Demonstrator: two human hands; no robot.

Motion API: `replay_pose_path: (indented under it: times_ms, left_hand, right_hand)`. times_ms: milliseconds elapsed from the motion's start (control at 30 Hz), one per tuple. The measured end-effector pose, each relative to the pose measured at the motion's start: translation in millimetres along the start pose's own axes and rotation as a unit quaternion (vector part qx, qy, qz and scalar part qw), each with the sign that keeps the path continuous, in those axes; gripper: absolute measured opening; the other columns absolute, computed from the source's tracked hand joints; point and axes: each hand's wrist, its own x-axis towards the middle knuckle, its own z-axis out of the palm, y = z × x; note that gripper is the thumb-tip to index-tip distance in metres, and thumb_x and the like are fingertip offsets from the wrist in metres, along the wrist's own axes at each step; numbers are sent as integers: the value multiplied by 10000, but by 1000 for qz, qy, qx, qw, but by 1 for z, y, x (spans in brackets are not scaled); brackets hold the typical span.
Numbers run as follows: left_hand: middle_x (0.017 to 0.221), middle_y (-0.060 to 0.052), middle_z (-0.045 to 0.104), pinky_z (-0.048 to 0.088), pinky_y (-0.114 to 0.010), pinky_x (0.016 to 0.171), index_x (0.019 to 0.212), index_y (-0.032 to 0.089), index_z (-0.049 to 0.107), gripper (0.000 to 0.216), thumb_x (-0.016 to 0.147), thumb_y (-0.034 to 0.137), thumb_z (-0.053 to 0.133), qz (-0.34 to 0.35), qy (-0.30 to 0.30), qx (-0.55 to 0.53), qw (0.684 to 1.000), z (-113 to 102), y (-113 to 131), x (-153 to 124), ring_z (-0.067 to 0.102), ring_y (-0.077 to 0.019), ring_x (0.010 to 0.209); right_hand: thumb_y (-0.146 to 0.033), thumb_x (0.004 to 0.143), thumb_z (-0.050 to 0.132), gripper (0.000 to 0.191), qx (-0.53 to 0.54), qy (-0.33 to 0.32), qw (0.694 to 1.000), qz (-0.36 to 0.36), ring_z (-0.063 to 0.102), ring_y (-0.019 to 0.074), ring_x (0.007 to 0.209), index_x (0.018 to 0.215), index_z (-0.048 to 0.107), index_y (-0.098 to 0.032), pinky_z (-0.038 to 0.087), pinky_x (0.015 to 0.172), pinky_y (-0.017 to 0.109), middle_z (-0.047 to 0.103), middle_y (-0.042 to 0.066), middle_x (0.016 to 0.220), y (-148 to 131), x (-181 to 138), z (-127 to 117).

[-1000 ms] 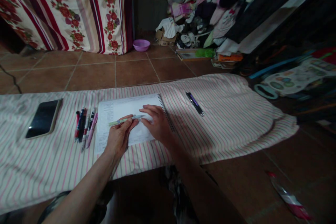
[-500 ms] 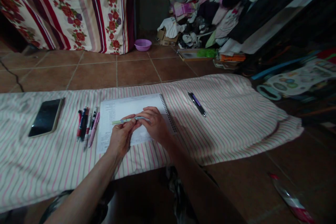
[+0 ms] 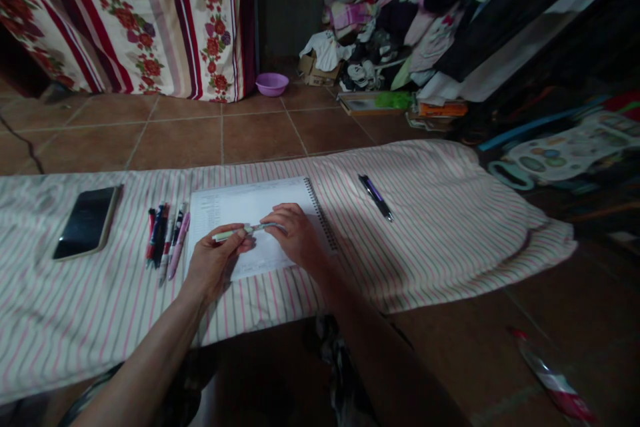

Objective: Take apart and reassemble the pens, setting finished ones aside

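Observation:
My left hand (image 3: 213, 259) is closed in a pinch on a pale green and white pen (image 3: 227, 235), held nearly level over an open spiral notebook (image 3: 260, 190). Fingers of my right hand (image 3: 296, 232) are wrapped round the pen's other end and hide part of it. A short, thin-looking stretch of the pen shows between the two hands; whether its parts have separated is too small to tell. Left of the notebook lie several pens (image 3: 165, 240) side by side. To its right, two dark pens (image 3: 376, 197) rest close together on the cloth.
A striped cloth (image 3: 450, 227) covers the low surface. At the left lies a phone (image 3: 87, 221). Beyond are a purple basin (image 3: 273, 84), a floral curtain (image 3: 165, 20) and heaped clothes (image 3: 385, 20). A plastic bottle (image 3: 553, 377) lies on the floor at lower right.
My left hand has moved left, away from my right hand, opening a gap in which more of the pen shows. My right hand has stayed almost still.

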Motion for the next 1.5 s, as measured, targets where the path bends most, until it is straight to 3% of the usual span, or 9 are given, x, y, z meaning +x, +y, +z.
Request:
replay_pose_path:
  times_ms: [167, 267, 367, 467, 567, 733, 1000, 1500]
  left_hand:
    - [627, -20, 666, 487, -198, 584, 841, 96, 640, 389, 522, 263, 789, -4, -34, 85, 996, -13, -3, 3, 595, -95, 561]
    - [587, -2, 636, 463, -239, 532, 884, 135, 651, 373, 601, 369, 720, 50, -16, 242, 969, -25, -7, 9, 568, -120, 529]
    - [806, -42, 677, 479, -305, 671, 893, 186, 669, 290, 696, 396, 630, 210, -21, 439, 873, -34, -10, 12, 610, -182, 733]
    - [864, -54, 667, 458, -345, 765, 924, 201, 668, 258, 777, 373, 543, 324, -43, 553, 766, -36, -12, 11, 586, -211, 842]
    - [850, -60, 658, 461, -340, 749, 940, 190, 658, 272, 830, 352, 470, 359, -50, 590, 722, -36, -12, 10, 575, -214, 839]
    - [856, -62, 650, 468, -343, 744, 944, 179, 653, 285, 845, 345, 443, 360, -38, 603, 711, -37, -13, 10, 580, -217, 839]
    - [884, -61, 642, 466, -341, 788, 937, 173, 654, 271, 832, 335, 462, 346, -39, 583, 734, -38, -12, 9, 585, -207, 856]
    - [914, -53, 634, 466, -319, 761, 946, 200, 647, 281, 836, 356, 441, 327, -24, 593, 735, -36, -8, 4, 592, -199, 846]
  right_hand:
    - [-152, 775, 632, 76, -2, -20, 1000, -6, 533, 191, 931, 823, 677, -190, 447, 861, 323, 693, 13, 821, -1, -2, 4]
    - [-166, 778, 633, 76, -2, -34, 999, -6, 523, 187, 946, 835, 675, -191, 441, 872, 319, 692, 11, 828, 1, -3, 6]
    - [-181, 785, 628, 73, 0, -42, 999, -9, 517, 182, 956, 840, 671, -203, 435, 884, 318, 691, 2, 835, 1, -4, 9]
    - [-177, 790, 621, 81, 0, -54, 998, -21, 515, 181, 966, 845, 669, -212, 431, 896, 324, 692, -7, 836, 0, -5, 11]
    - [-169, 774, 635, 126, -7, -58, 998, -35, 514, 192, 982, 886, 667, -217, 433, 904, 342, 691, -3, 869, -1, -5, 11]
    - [-164, 729, 675, 262, -41, -31, 998, -29, 479, 223, 1061, 989, 654, -192, 413, 958, 392, 668, 44, 981, 8, -5, -3]
    - [-148, 746, 642, 175, -79, -38, 996, 15, 438, 240, 1129, 891, 691, -232, 385, 990, 438, 640, 38, 1045, 24, -15, -10]
    - [-141, 772, 610, 147, -67, -31, 997, 13, 422, 239, 1151, 858, 696, -223, 393, 985, 452, 617, 69, 1040, 20, -14, -5]
